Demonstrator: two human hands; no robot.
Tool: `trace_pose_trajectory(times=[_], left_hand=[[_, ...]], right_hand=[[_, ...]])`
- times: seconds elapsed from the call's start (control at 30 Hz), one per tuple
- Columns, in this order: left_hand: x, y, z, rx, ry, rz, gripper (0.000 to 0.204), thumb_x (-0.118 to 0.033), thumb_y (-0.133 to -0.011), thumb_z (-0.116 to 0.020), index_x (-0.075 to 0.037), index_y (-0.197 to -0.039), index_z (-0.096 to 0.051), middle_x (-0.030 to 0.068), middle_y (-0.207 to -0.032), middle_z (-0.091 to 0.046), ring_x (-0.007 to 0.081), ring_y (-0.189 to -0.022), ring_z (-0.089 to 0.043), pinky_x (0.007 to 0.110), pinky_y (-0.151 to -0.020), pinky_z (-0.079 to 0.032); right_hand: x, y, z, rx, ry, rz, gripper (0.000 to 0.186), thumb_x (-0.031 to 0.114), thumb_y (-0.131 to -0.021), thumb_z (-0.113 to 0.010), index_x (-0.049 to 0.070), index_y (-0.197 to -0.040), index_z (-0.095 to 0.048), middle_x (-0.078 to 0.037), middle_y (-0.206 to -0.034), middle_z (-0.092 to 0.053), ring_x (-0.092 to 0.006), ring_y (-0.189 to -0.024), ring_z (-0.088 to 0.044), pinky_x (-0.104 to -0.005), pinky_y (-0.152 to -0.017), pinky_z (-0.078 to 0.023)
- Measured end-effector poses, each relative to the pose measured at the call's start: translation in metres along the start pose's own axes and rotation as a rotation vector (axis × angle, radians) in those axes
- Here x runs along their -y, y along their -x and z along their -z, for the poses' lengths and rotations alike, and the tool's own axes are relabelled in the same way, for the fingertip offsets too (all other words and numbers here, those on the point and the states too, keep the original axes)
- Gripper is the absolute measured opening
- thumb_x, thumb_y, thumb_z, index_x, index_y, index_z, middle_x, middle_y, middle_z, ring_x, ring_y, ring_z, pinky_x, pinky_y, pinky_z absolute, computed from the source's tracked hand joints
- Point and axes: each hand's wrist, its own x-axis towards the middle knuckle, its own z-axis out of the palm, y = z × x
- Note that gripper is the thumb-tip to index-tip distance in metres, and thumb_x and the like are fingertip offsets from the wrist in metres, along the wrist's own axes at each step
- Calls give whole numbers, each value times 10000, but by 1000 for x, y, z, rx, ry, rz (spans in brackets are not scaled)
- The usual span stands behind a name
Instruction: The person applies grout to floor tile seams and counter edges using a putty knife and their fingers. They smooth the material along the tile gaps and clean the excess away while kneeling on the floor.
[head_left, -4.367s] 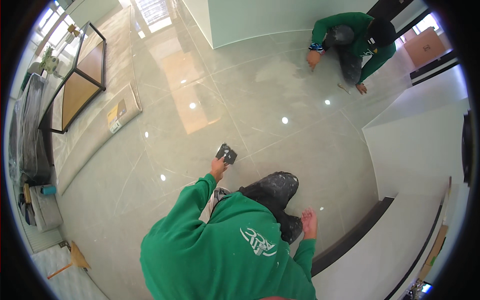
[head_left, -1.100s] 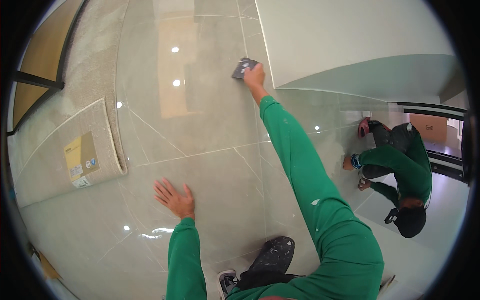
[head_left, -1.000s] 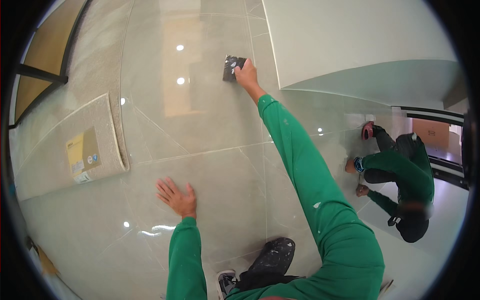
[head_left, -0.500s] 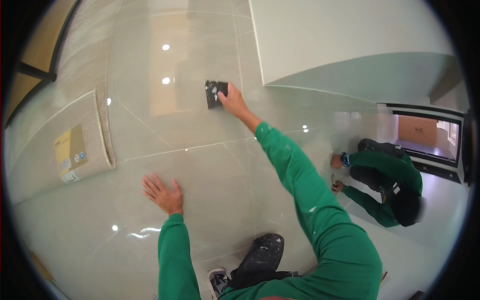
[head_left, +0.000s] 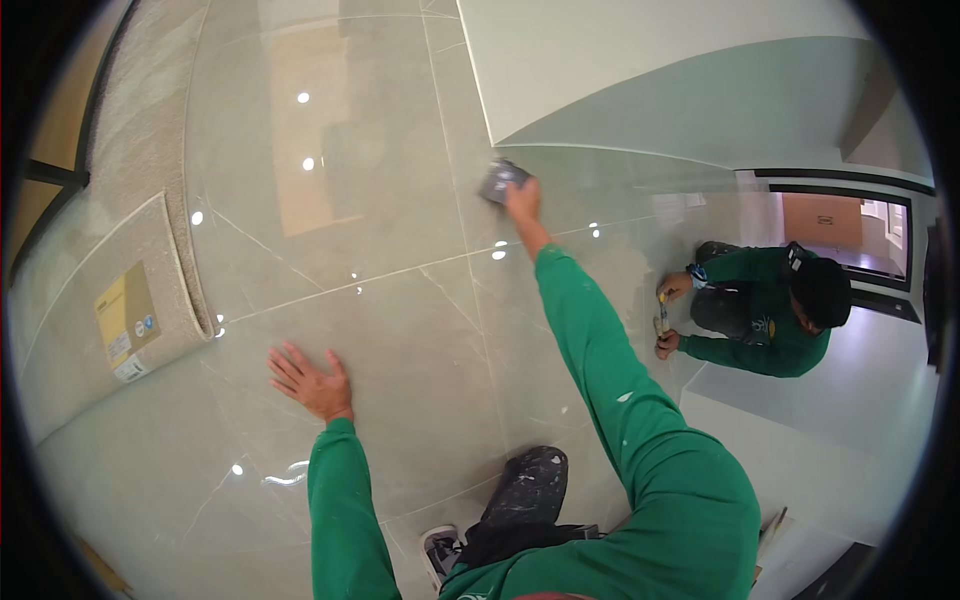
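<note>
Right hand: the right hand is stretched far forward, its grip closed on a grey pad pressed flat to the floor.
Pad: it lies on a grout line, just short of the white wall that rises beyond the grip.
Left hand: the left hand is planted palm down, fingers spread, holding nothing, well back and to the left of the pad.
Co-worker: a person in green crouches well to the right of the grip, both hands low at the floor on a small tool; what kind cannot be told.
Left side: a rolled rug with a yellow label lies far left of the grip.
Near: a paint-flecked dark trouser knee and a shoe sit below the arms.
Floor: large glossy pale tiles, ceiling lights mirrored as bright dots.
Room: a dark-framed doorway opens at far right.
</note>
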Motion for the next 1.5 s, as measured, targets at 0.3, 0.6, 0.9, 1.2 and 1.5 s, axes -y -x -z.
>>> trace_pose_trajectory(times=[0.3, 0.6, 0.9, 1.2, 1.5], left_hand=[[26, 3, -8, -57, -54, 12, 774, -413, -917, -595, -102, -1555, -288, 177, -1626, -219, 358, -1506, -194, 549, -1211, -121], [31, 6, -17, -74, -49, 0, 765, -398, -916, -597, -86, -1548, -299, 177, -1624, -226, 352, -1508, -190, 546, -1212, -109], [10, 6, -21, -57, 2, -19, 757, -386, -915, -597, -81, -1545, -307, 173, -1624, -230, 344, -1512, -183, 541, -1212, -106], [11, 8, -14, -68, -33, -6, 755, -384, -919, -595, -87, -1549, -304, 172, -1624, -228, 337, -1513, -178, 533, -1216, -101], [24, 13, -10, -89, -49, 11, 752, -393, -919, -591, -85, -1545, -310, 173, -1619, -240, 336, -1511, -180, 536, -1219, -90]], right_hand=[[13, 7, -7, 112, 102, 37, 388, 192, -853, -663, -25, -1156, -553, -262, -1058, -659, -429, -877, -678, -484, -719, -549], [-34, 12, -7, 273, -122, -57, 395, 205, -865, -690, -47, -1151, -584, -208, -1041, -657, -321, -894, -683, -384, -674, -565], [-26, -26, 70, 112, -371, -337, 397, 208, -860, -680, -59, -1121, -546, -242, -1026, -669, -358, -933, -686, -414, -760, -558], [-66, -2, 107, 275, -29, 3, 344, 143, -870, -677, -30, -1151, -577, -185, -1026, -683, -282, -934, -672, -406, -807, -524], [-12, 117, 51, 338, -120, 86, 341, 197, -875, -690, -33, -1101, -580, -193, -1046, -666, -318, -932, -652, -425, -844, -510]])
